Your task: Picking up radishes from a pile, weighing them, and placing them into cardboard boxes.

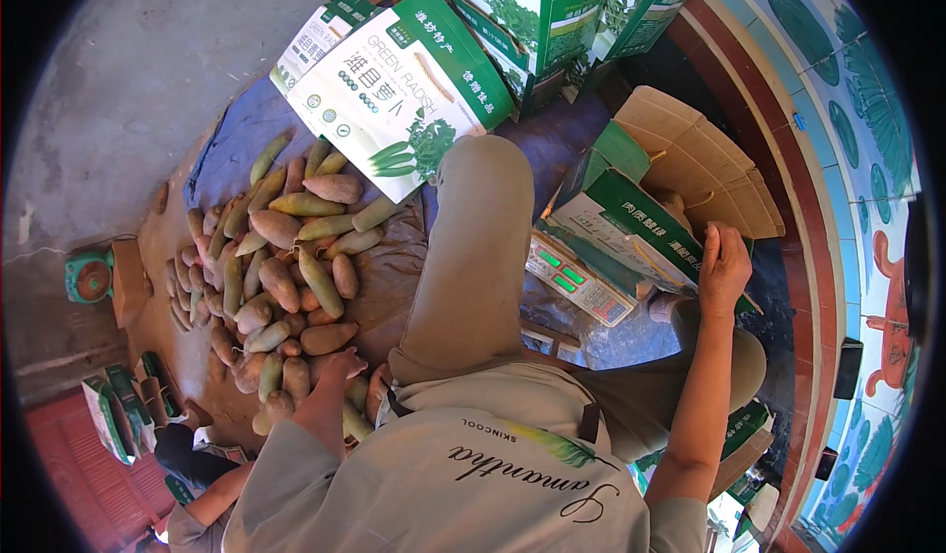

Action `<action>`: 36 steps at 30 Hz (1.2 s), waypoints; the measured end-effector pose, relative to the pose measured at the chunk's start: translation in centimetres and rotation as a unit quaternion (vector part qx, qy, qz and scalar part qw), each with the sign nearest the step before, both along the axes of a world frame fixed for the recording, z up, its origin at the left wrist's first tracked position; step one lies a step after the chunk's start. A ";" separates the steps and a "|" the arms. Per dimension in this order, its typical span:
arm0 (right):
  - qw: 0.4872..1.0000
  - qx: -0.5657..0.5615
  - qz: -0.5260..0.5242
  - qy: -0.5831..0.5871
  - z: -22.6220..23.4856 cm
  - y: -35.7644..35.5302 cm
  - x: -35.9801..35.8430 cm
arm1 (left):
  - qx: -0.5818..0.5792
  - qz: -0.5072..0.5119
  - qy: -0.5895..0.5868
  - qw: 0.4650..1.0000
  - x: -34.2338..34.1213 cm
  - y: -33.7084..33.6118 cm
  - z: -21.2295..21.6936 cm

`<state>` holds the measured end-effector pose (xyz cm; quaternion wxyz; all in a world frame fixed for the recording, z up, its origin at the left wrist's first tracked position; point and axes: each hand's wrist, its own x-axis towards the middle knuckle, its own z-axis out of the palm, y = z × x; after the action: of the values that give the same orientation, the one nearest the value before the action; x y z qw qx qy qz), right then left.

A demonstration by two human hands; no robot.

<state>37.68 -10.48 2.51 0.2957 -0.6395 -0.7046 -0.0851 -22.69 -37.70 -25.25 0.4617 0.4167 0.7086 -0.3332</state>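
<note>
A heap of green-and-reddish long radishes (286, 277) lies on a brown mat on the floor to my left. My left hand (333, 371) reaches down onto the near end of the heap. Its fingers curl among the radishes, and whether they hold one is hidden. My right hand (724, 265) grips the rim of an open green-and-white cardboard box (631, 213) at my right. The box stands on a white scale (576, 279) with green display windows. My bent knee in beige trousers (473, 247) lies between the heap and the box.
Flat and folded green-and-white cartons (394, 90) lie stacked beyond the heap. A green tape dispenser (89, 275) sits at the far left. More small cartons (118, 410) and another person's arm (212, 499) are at the lower left. A red step and tiled wall (838, 159) run along the right.
</note>
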 end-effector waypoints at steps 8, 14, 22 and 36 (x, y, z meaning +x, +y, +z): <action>1.000 0.000 -0.004 -0.001 0.0 -0.1 0.1 | 0.036 0.124 0.023 0.991 0.2 0.5 -0.4; 1.000 0.010 0.003 -0.002 -0.2 0.1 0.0 | 0.057 0.132 0.028 0.989 1.1 1.3 1.4; 0.996 0.087 0.008 -0.010 2.0 0.5 -0.7 | 0.110 0.228 -0.023 0.967 -5.1 -3.4 -5.6; 0.956 0.227 -0.111 0.148 4.7 -2.7 5.9 | 0.096 0.296 -0.086 0.946 -2.0 -0.5 -5.3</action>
<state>43.60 -13.13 7.22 0.5223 -0.6356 -0.5395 -0.1794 -24.73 -38.22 -30.54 0.5564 0.2571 0.7866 -0.0749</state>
